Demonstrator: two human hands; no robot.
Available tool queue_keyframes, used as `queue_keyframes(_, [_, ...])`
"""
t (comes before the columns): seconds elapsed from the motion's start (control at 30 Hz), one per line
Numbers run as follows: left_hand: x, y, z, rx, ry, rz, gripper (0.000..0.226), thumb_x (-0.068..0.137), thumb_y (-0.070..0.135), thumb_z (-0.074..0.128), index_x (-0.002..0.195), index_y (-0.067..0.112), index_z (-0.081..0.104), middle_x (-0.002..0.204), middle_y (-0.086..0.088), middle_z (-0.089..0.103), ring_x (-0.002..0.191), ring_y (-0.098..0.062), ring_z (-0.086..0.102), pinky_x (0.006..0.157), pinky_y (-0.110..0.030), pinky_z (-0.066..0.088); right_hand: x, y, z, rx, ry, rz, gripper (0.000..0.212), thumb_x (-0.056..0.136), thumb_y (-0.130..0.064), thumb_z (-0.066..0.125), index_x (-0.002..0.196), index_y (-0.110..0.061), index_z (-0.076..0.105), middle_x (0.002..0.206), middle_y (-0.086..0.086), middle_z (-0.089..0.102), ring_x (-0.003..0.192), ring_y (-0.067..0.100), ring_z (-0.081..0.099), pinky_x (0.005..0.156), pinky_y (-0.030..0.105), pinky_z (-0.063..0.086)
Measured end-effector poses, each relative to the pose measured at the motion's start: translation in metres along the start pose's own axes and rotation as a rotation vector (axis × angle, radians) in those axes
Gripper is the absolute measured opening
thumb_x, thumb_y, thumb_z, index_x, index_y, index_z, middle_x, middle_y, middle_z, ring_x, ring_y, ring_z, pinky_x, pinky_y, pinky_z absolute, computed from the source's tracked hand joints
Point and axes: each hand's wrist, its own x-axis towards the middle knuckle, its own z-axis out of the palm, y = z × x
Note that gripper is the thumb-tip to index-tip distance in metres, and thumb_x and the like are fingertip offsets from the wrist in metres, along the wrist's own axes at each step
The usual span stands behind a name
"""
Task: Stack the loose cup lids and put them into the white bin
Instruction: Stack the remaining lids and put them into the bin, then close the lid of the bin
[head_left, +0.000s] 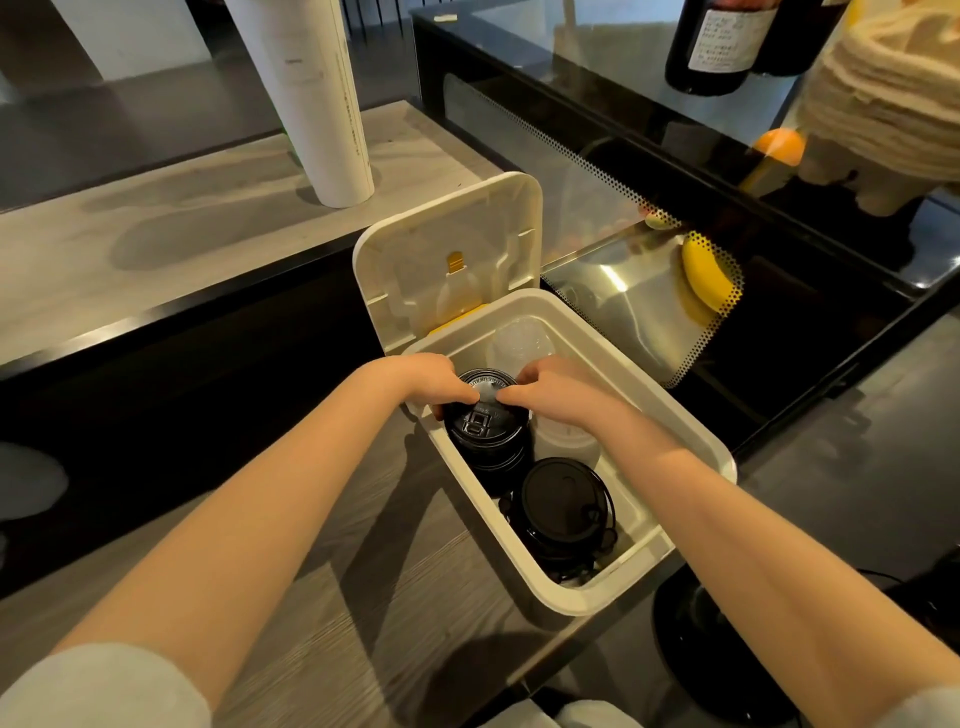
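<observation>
A white bin (691, 415) stands open on the wooden counter, its hinged lid (447, 249) tipped up behind it. Inside it, a tall stack of black cup lids (485, 436) stands at the left. My left hand (421, 376) and my right hand (550, 387) grip the top of this stack from either side, thumbs on the top lid. A second, lower stack of black lids (563, 506) sits at the bin's near end. Clear lids (522, 340) lie at the far end.
A tall white sleeve of cups (317, 98) stands on the pale counter behind. At the right is a glass display case (649, 291) with a banana (701, 275) and an orange (779, 145) inside. Dark bottles (722, 41) stand on top of it.
</observation>
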Motion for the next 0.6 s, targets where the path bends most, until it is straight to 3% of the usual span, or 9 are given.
queue_keyframes(0.07, [0.003, 0.000, 0.005, 0.113, 0.019, -0.003, 0.055, 0.092, 0.049, 0.048, 0.125, 0.006, 0.055, 0.112, -0.005, 0.059, 0.100, -0.022, 0.055, 0.083, -0.033, 0.044, -0.002, -0.001, 0.004, -0.114, 0.028, -0.015, 0.041, 0.082, -0.049, 0.060, 0.102, -0.014, 0.068, 0.102, 0.004, 0.066, 0.100, 0.022, 0.058, 0.090, 0.039, 0.048])
queue_keyframes(0.2, [0.003, 0.000, 0.014, 0.281, 0.129, -0.015, 0.053, 0.089, 0.057, 0.048, 0.125, 0.019, 0.052, 0.113, 0.000, 0.058, 0.111, -0.023, 0.051, 0.096, -0.045, 0.032, -0.006, 0.000, 0.010, -0.200, 0.117, -0.044, 0.046, 0.083, -0.053, 0.059, 0.116, -0.022, 0.062, 0.112, 0.000, 0.062, 0.118, 0.019, 0.046, 0.098, 0.037, 0.041])
queue_keyframes(0.47, [-0.008, -0.016, 0.024, 0.185, 0.464, 0.122, 0.052, 0.086, 0.051, 0.056, 0.127, 0.018, 0.054, 0.122, -0.001, 0.060, 0.113, -0.022, 0.053, 0.094, -0.041, 0.042, -0.006, 0.002, 0.001, -0.122, 0.283, -0.098, 0.033, 0.085, -0.045, 0.056, 0.108, -0.024, 0.063, 0.103, -0.003, 0.067, 0.100, 0.020, 0.058, 0.084, 0.033, 0.045])
queue_keyframes(0.6, [-0.022, -0.021, 0.019, 0.100, 0.608, 0.161, 0.046, 0.088, 0.043, 0.056, 0.125, 0.015, 0.055, 0.120, -0.005, 0.058, 0.110, -0.022, 0.053, 0.092, -0.040, 0.047, 0.000, -0.011, -0.016, -0.056, 0.321, -0.169, 0.030, 0.085, -0.036, 0.056, 0.110, -0.021, 0.063, 0.108, -0.003, 0.064, 0.100, 0.019, 0.058, 0.087, 0.036, 0.048])
